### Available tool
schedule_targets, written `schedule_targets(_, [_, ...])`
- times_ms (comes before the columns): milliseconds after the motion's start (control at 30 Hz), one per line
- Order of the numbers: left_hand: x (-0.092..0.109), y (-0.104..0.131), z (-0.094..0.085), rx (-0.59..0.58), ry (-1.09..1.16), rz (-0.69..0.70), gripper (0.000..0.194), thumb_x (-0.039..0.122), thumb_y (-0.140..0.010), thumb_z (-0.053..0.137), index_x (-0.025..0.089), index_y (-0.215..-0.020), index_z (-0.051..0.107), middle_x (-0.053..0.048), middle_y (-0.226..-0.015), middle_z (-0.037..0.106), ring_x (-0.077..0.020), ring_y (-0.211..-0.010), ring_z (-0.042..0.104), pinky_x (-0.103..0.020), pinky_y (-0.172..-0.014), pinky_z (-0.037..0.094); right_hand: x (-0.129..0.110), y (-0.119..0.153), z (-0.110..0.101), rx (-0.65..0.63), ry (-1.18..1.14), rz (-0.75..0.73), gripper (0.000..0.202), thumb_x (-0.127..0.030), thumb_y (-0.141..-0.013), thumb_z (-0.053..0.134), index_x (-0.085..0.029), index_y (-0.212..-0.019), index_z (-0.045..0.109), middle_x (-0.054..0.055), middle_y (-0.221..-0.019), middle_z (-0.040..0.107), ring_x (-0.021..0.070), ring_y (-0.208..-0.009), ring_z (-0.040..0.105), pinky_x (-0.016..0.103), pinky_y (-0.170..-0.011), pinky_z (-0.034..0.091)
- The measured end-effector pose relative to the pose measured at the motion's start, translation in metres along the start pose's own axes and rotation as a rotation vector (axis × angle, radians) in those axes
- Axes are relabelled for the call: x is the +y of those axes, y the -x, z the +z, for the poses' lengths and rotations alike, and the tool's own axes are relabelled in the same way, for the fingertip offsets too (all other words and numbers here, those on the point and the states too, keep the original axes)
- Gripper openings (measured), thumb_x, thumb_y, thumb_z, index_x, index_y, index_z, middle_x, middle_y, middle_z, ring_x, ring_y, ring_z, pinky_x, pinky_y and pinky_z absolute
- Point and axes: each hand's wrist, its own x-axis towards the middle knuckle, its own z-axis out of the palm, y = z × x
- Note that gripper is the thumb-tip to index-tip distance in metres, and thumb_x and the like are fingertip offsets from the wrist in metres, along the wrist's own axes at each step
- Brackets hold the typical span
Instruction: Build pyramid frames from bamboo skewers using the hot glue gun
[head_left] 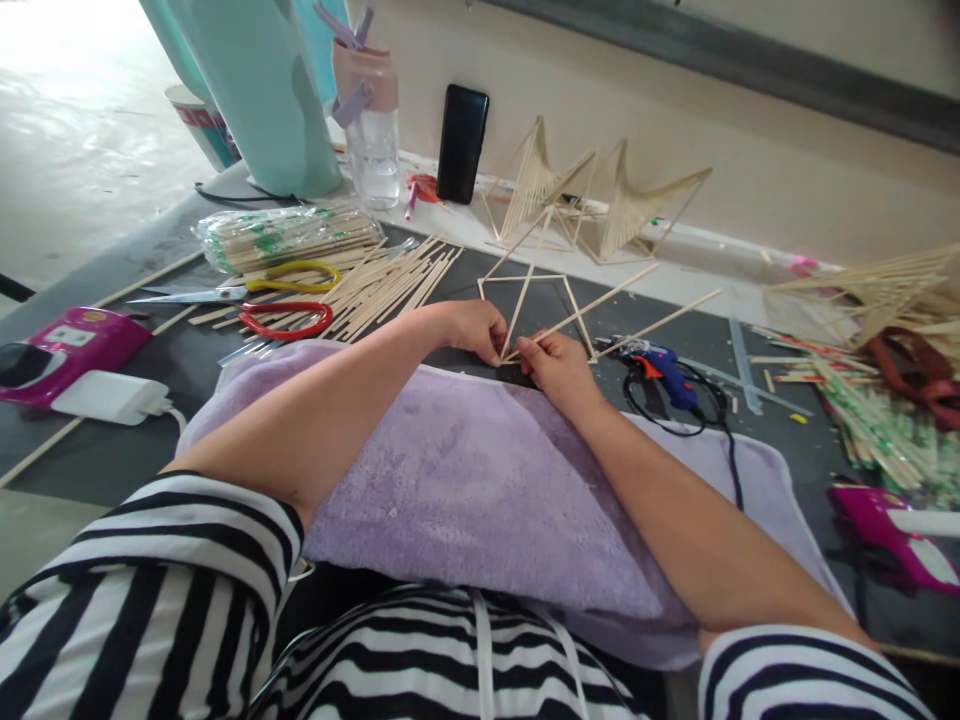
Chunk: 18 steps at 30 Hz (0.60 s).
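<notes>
A small frame of thin wooden sticks point(523, 278) stands on the dark table in front of me, with slanted sticks meeting at a peak. My left hand point(480, 328) pinches its near-left corner. My right hand point(556, 366), just beside it, has thumb and fingers closed on a wooden stick point(600, 307) that slopes up to the right from that corner. Both sets of fingertips almost meet and partly hide the joint. To the right of the frame lies a blue glue gun point(667, 375) with a black cord. A lilac cloth point(457, 470) lies under my forearms.
Scissors point(289, 318), loose sticks point(405, 285) and a bagged stick bundle point(285, 235) lie left. A clear bottle point(373, 150) and a phone point(462, 145) stand behind. Finished-looking stick models point(626, 205) line the wall. Stick offcuts point(885, 430) are heaped right.
</notes>
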Motion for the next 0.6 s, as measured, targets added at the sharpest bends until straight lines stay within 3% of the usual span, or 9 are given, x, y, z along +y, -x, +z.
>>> schedule_targets(600, [-0.0037,-0.0014,-0.0002,0.009,-0.050,0.025,0.017,0.022,-0.061,0.072,0.017,-0.077,0.074,0.005,-0.062,0.062,-0.0096,-0.064,0.052,-0.023,-0.064,0.034,0.0004,-0.0009,-0.0002,-0.007,0.003,-0.005,0.037,-0.046,-0.082,0.053,-0.020,-0.056,0.054,-0.001,-0.045,0.045,0.0127,-0.053,0.046,0.025,-0.052,0.030])
